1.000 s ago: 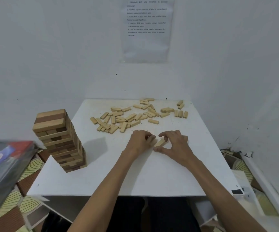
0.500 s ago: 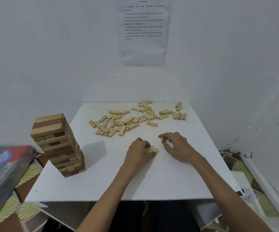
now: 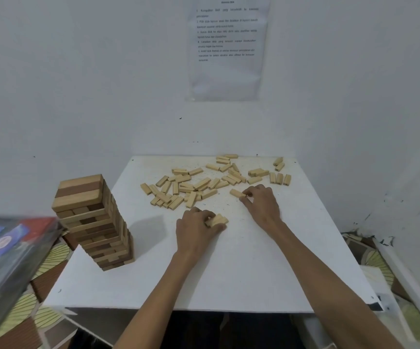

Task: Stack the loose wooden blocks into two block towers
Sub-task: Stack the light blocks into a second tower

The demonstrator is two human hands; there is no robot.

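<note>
A tall tower (image 3: 93, 222) of light and dark wooden blocks stands at the table's left edge. Several loose pale blocks (image 3: 198, 183) lie scattered across the far half of the white table (image 3: 241, 273). My left hand (image 3: 196, 230) rests on the table's middle and grips a small bundle of pale blocks (image 3: 217, 220) lying flat. My right hand (image 3: 261, 204) has reached forward to the pile's near edge, and its fingertips pinch the end of a single block (image 3: 237, 193).
A printed sheet (image 3: 226, 46) hangs on the white wall behind the table. A blurred box in plastic (image 3: 7, 253) juts in at the lower left. Patterned mats and clutter lie on the floor at both sides of the table.
My right hand left the bundle and moved forward to a loose block at the pile's edge. My left hand stayed on the bundle.
</note>
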